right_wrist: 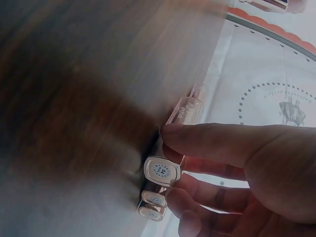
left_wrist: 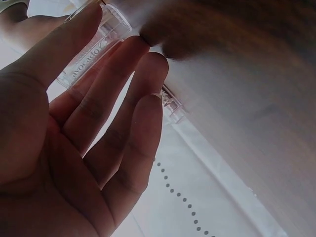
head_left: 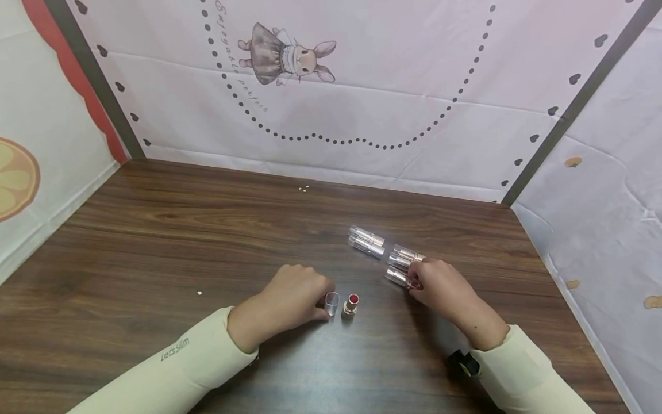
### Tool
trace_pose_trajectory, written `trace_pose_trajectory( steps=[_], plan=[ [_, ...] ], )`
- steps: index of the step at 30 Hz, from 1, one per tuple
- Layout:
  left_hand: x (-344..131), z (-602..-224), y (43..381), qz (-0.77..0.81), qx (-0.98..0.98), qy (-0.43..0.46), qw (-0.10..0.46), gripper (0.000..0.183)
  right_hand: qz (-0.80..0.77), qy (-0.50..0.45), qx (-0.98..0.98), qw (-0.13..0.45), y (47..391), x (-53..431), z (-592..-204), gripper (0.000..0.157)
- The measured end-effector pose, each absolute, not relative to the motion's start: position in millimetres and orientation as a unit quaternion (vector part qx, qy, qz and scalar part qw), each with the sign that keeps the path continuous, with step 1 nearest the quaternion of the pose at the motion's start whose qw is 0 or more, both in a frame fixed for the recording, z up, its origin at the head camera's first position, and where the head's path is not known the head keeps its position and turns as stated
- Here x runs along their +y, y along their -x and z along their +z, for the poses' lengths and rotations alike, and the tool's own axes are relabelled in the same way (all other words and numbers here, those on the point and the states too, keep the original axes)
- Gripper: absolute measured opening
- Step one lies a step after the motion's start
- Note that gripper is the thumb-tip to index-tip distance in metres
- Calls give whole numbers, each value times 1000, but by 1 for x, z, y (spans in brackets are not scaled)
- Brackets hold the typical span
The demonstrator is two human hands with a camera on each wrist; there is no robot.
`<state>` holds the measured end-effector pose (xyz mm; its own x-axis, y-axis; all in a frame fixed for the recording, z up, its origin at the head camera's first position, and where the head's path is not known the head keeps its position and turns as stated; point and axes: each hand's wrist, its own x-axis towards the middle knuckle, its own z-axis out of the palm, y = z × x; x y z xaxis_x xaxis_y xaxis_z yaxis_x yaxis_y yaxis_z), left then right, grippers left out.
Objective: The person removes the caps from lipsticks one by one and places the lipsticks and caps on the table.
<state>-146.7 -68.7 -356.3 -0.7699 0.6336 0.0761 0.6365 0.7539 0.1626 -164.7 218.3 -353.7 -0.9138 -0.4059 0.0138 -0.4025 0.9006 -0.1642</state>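
Observation:
My left hand (head_left: 292, 299) pinches a clear lipstick cap (head_left: 332, 305) between thumb and fingers near the table's middle; in the left wrist view the cap (left_wrist: 94, 55) bears the word "avocado". Just right of it stands an uncapped lipstick (head_left: 350, 307), upright, its red bullet showing. Farther right, my right hand (head_left: 447, 290) grips a capped lipstick (head_left: 397, 278) lying on its side. In the right wrist view that lipstick (right_wrist: 163, 171) shows a round label on its base. Two more capped lipsticks (head_left: 407, 252) lie beside it, partly covered by the fingers.
Behind lies a pair of capped lipsticks (head_left: 366, 246), side by side. Small pale bits (head_left: 303, 188) dot the back of the wooden table (head_left: 155, 230), and another pale bit (head_left: 199, 293) sits on the left. Printed cloth walls (head_left: 362, 109) enclose the back and sides.

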Motion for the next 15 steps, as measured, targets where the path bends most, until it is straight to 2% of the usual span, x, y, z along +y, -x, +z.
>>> trace_pose_trajectory(
  steps=[15],
  plan=[
    [-69,-357,147,-89,-935,343,14,32,-77,213,974,-28,165,200,-351,13]
  ],
)
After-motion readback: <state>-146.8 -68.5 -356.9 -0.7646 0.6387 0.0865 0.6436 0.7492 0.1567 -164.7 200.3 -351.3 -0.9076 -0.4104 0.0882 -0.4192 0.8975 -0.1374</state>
